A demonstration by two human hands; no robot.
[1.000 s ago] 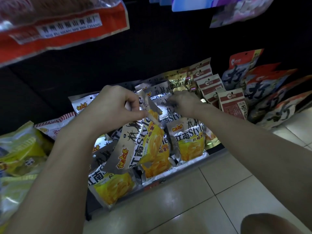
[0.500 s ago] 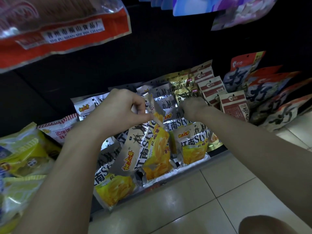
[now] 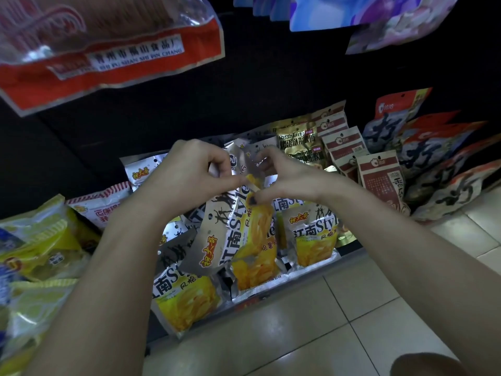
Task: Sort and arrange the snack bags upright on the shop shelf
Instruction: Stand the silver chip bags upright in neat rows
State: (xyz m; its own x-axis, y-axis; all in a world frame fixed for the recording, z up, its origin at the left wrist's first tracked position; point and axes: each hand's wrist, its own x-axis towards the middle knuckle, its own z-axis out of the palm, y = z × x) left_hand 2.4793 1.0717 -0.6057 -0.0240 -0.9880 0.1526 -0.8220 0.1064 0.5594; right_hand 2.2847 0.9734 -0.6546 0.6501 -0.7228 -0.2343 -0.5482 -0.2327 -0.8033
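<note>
Silver and yellow snack bags lie jumbled on the low shop shelf [image 3: 311,272]. My left hand [image 3: 189,175] pinches one of them, a silver-yellow bag [image 3: 233,232], by its upper end, and it hangs tilted over the pile. My right hand [image 3: 287,177] has its fingers curled on the same bag's top edge, right beside the left hand. Another such bag [image 3: 314,234] stands upright at the shelf front on the right. One more bag [image 3: 187,299] leans over the shelf edge at the left.
Brown-red packets [image 3: 379,180] and gold packets [image 3: 301,145] stand to the right, with dark patterned bags [image 3: 433,164] beyond. Yellow bags [image 3: 35,256] fill the left. A red-edged clear bag [image 3: 108,50] hangs overhead. Tiled floor [image 3: 325,335] lies below the shelf.
My right hand has come back from the rear bags and joined the left hand on the top of the held bag. The left hand kept its pinch.
</note>
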